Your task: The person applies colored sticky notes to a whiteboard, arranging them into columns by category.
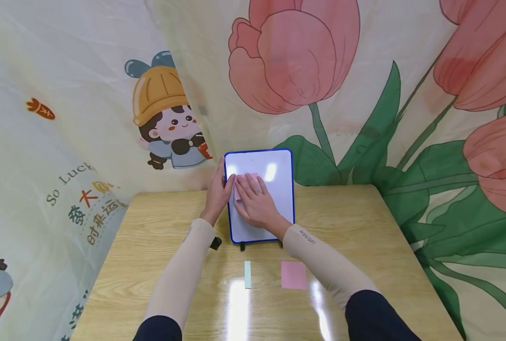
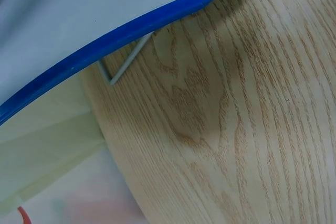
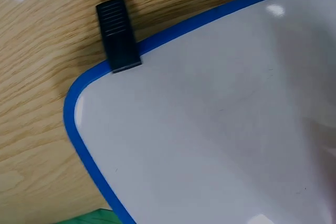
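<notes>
A whiteboard with a blue frame stands tilted back on the table. My left hand holds its left edge, the thumb over the front side; the fingers behind are partly hidden. My right hand lies flat against the board with fingers spread, pressing a pink sticky note that it mostly covers. In the right wrist view, a black clip grips the blue rim. In the left wrist view, a thin wire leg shows behind the board. Neither wrist view shows the hands clearly.
On the wooden table in front of the board lie a pale green strip and a pink square note. A small black object sits beside the left forearm. A printed cloth hangs behind the table.
</notes>
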The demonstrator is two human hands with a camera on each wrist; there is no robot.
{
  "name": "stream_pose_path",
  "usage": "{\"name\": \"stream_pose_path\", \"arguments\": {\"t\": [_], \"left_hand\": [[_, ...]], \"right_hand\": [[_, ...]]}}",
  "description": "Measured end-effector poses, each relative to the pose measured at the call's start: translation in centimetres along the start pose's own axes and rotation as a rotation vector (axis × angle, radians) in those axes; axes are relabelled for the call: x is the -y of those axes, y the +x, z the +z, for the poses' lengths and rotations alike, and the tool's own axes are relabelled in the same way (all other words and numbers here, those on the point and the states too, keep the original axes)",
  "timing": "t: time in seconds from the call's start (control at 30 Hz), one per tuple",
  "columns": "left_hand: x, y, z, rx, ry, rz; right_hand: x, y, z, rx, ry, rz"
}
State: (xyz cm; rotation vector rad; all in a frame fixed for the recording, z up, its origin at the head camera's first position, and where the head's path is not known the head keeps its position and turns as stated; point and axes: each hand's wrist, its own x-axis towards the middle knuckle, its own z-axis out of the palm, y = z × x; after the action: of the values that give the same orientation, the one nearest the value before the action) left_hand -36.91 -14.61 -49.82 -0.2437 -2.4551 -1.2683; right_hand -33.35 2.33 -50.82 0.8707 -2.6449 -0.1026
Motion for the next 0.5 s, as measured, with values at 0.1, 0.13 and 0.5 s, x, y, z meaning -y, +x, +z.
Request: {"name": "stream_pose_path", "arguments": {"t": [0.1,0.13,0.5], "left_hand": [[-0.1,0.1,0.2,0.0,-0.01,0.007],[-0.1,0.1,0.2,0.001,-0.013,0.008],[-0.1,0.1,0.1,0.025,-0.025,-0.043]], "right_hand": [[-0.3,-0.1,0.0,0.028,-0.008,0.01],[-0.4,-0.1,0.0,0.034,-0.012,0.018],[-2.0,-1.0,-0.3,0.072,-0.007,0.064]]}}
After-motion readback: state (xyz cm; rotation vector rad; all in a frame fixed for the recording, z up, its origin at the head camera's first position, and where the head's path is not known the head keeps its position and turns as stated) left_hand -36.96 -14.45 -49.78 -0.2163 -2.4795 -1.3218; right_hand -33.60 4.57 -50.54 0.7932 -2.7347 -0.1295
